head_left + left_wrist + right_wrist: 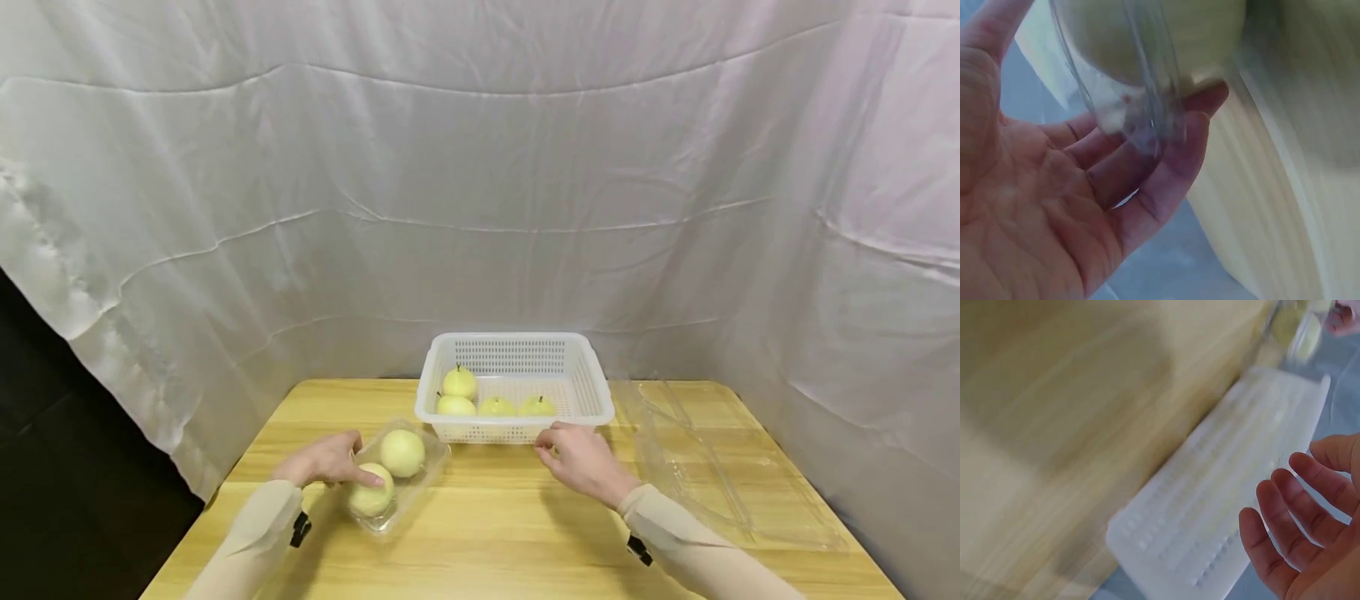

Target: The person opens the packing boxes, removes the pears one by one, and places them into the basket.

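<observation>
My left hand grips the left side of a clear plastic box, with its thumb over the near fruit. In the left wrist view its fingers curl under the box's edge. Two round pale-yellow pears sit in the box, which lies tilted at an angle left of the white basket. Several more pears, some with stems, rest inside that basket. By the basket's front right corner hovers my right hand, fingers loosely bent and holding nothing in the right wrist view.
Clear plastic containers or lids, hard to make out, spread over the right side of the wooden table. A grey-white curtain hangs close behind the basket and along both sides.
</observation>
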Demonstrator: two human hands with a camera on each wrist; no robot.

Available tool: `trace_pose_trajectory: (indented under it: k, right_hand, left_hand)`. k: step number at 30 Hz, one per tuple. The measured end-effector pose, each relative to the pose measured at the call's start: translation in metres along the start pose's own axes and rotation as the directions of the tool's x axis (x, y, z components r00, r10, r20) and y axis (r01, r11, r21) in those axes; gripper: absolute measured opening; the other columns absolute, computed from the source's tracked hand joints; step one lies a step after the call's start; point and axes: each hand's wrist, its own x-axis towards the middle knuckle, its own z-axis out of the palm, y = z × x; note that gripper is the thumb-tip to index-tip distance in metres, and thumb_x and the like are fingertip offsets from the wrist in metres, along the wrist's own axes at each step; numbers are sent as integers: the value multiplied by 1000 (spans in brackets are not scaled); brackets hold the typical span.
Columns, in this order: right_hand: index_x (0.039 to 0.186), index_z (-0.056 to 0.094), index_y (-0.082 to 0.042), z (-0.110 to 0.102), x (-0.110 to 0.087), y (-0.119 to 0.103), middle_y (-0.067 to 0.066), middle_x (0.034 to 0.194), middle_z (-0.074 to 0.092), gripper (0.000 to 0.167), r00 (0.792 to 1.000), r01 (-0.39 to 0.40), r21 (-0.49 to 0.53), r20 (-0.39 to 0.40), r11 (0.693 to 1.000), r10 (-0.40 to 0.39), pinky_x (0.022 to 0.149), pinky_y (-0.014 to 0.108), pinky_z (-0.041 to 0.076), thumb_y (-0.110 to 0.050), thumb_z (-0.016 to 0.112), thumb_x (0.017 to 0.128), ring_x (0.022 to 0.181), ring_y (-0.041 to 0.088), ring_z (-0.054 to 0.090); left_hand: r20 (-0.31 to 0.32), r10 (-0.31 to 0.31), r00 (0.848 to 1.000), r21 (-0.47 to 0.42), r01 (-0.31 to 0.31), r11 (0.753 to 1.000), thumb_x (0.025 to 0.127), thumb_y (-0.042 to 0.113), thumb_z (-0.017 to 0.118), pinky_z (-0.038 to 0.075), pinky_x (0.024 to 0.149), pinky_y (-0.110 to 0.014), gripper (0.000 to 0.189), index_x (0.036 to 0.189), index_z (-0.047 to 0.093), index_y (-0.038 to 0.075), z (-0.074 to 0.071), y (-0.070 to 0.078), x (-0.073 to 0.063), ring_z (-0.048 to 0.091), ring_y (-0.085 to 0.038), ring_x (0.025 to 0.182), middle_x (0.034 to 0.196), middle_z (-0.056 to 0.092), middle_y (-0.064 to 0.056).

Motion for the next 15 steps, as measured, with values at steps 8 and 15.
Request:
trace_pose_trajectory:
  k: [8, 15]
  right_hand:
    - [87, 75, -20, 14, -7, -17, -11, 83, 68, 8, 990, 123, 26, 65, 992, -125, 56, 23, 49, -22, 67, 90, 76, 11, 66]
    - [88, 74, -22, 16, -11, -19, -12, 84, 67, 9, 990, 111, 77, 82, 991, -117, 56, 23, 47, -26, 67, 91, 76, 12, 65]
  left_hand:
    - [20, 20, 1000, 80, -22, 997, 67, 54, 84, 45, 50, -30, 62, 102, 61, 8, 18, 25, -4, 55, -17, 59, 77, 60, -3]
    - [-2, 116, 993, -8, -116, 993, 70, 60, 79, 49, 42, -32, 58, 83, 57, 8, 40, 48, -6, 56, -14, 40, 66, 61, -6]
